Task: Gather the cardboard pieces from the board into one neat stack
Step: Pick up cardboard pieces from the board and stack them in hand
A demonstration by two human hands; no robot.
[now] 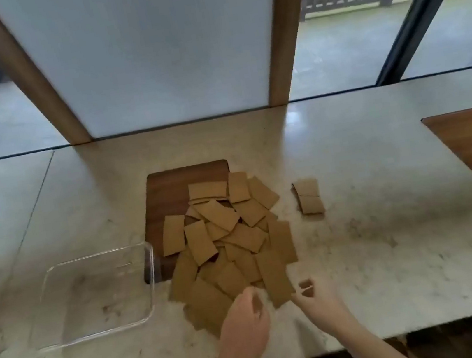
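Cardboard pile point(230, 231) mostly ungathered (small stack point(308, 197) begun beside board point(169, 195)). Your right hand point(317, 298) pinches a near piece point(276, 280); left hand point(244, 327) fingers curled, grip unclear. Next: square it onto stack.

Cardboard pieces point(228, 235) on board point(169, 189); small stack point(309, 197) right; container point(99, 294) left.
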